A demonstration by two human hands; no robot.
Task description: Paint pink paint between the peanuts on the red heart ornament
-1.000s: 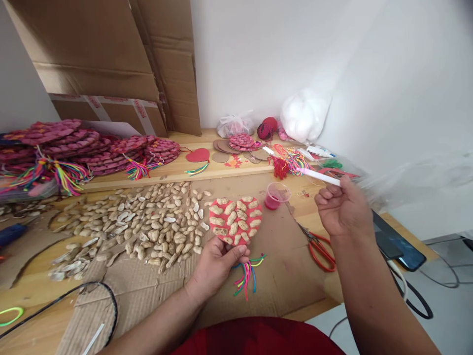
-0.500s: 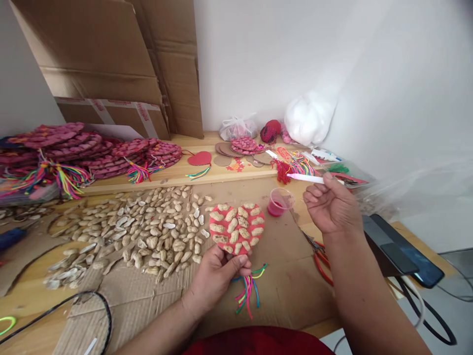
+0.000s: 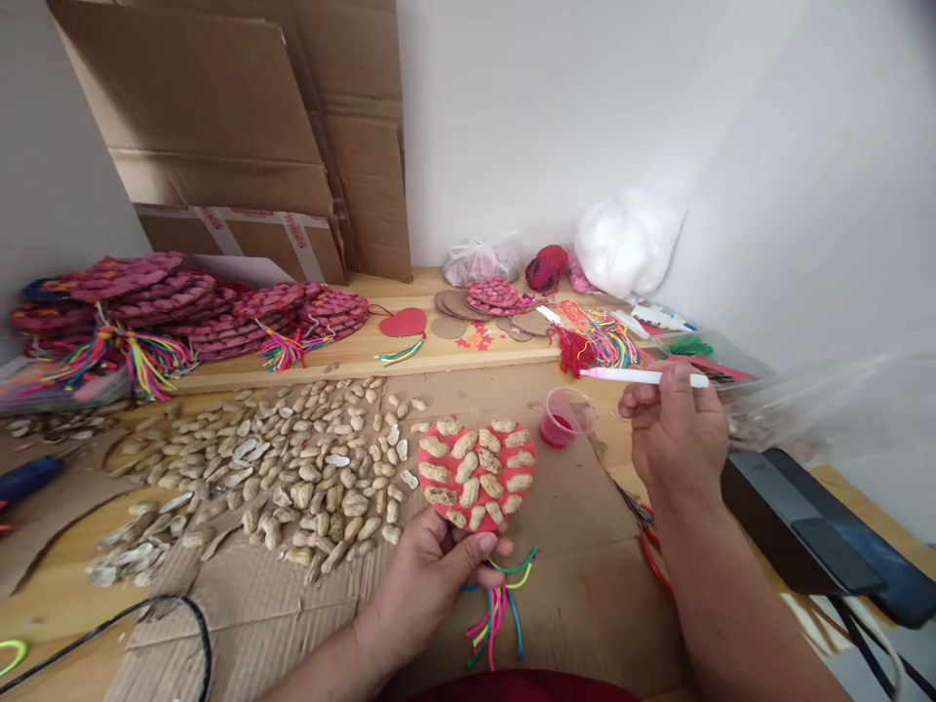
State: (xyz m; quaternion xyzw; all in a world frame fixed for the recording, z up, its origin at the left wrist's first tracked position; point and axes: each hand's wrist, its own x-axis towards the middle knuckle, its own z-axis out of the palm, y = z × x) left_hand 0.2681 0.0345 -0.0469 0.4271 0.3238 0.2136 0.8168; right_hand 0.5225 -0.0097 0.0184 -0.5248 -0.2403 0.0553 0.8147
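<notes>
My left hand (image 3: 446, 556) is closed on the lower tip of a red heart (image 3: 475, 441) covered with peanut shells, thumb on its front. A tassel of coloured cords (image 3: 497, 614) hangs below that hand. Held up at the right, my right hand (image 3: 677, 424) grips a white paintbrush (image 3: 643, 376) between thumb and fingers; its pinkish tip points left. Just below the tip stands a clear plastic cup (image 3: 568, 417) with dark pink liquid in its bottom. The brush tip is apart from both the cup and the heart.
Many loose peanut shells (image 3: 322, 487) cover the cardboard (image 3: 577, 565) on the left. Red-handled pliers (image 3: 650, 551) lie under my right forearm. Finished pink hearts (image 3: 146, 292) are stacked along the back shelf. A blue glue gun (image 3: 29, 478) is at far left, a phone (image 3: 899, 565) at right.
My right hand has turned slightly, and the brush lies closer to level. The left hand still holds the heart. The whole view has shifted a little.
</notes>
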